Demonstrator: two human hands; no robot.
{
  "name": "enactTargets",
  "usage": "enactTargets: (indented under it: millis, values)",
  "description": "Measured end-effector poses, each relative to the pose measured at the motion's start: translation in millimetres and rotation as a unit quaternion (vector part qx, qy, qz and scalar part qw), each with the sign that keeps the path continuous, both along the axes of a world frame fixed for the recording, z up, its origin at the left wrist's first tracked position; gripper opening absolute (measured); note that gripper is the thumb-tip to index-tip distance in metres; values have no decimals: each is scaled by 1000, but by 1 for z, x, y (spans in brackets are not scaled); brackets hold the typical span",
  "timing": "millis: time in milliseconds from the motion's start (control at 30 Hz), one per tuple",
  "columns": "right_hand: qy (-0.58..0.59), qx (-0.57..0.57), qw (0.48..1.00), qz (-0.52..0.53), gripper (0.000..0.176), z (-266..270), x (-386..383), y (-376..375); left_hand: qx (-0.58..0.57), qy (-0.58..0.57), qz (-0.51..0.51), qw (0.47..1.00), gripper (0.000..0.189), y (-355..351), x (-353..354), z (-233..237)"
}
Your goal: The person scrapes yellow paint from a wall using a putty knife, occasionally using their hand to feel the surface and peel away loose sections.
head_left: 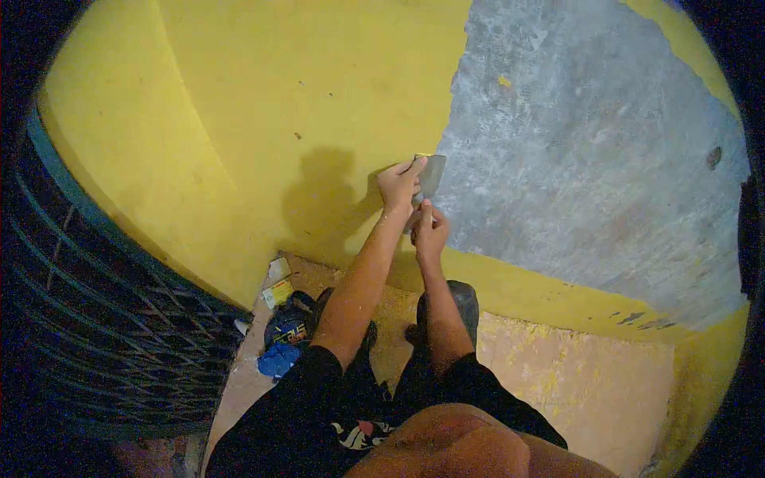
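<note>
Now gripping the scraper [433, 178] by its lower end in the right hand [431, 231], pinching its upper side with the left hand [400, 186], holding it just at the left edge of the grey patch [590, 151], facing yellow wall [263, 103] beyond that edge.

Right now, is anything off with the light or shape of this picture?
In the head view, black corners ring the picture; a soft shadow falls on the yellow wall left of the hands; the dark grille looks grainy and bowed, perhaps from the lens; the scraper shows no strong glare.
</note>
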State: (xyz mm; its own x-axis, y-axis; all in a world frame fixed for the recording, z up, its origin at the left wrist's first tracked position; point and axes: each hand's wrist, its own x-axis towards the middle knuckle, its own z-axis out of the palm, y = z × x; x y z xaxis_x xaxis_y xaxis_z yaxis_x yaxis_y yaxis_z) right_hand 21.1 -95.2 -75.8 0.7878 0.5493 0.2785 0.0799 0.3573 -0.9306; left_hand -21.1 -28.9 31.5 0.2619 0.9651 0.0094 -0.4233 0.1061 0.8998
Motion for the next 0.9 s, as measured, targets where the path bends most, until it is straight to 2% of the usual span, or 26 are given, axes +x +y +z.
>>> enactTargets:
  millis: [133, 200, 333, 500, 567, 667, 800, 833, 900]
  values:
    - [-38, -19, 999, 5, 39, 16, 13, -16, -24, -40, -6, 999, 28, 0, 4, -1]
    - [-73, -90, 993, -1, 36, 17, 18, -18, -28, -42, -12, 999, 28, -1, 5, -3]
    - [-60, -20, 998, -4, 37, 17, 10, -13, 1, -19, 14, 1000, 29, -4, 4, 3]
    - [54, 16, 997, 49, 36, 34, -16, -13, 54, 12, 31, 998, 30, 3, -2, 5]
    - [47, 25, 998, 37, 36, 9, -11, 8, 91, 86, 27, 992, 34, 8, -3, 5]
    - [52, 31, 998, 34, 35, 3, -12, 15, 131, 102, 70, 984, 29, 7, -4, 11]
    - [57, -4, 997, 52, 36, 23, -12, -3, 120, 106, 64, 985, 30, 5, -2, 13]
    - [57, -3, 997, 51, 36, 25, -8, -6, 95, 67, 54, 992, 31, 4, 0, 12]
    - [-33, 15, 999, 31, 36, 29, 3, -10, 70, 28, 43, 996, 31, 2, 2, 11]
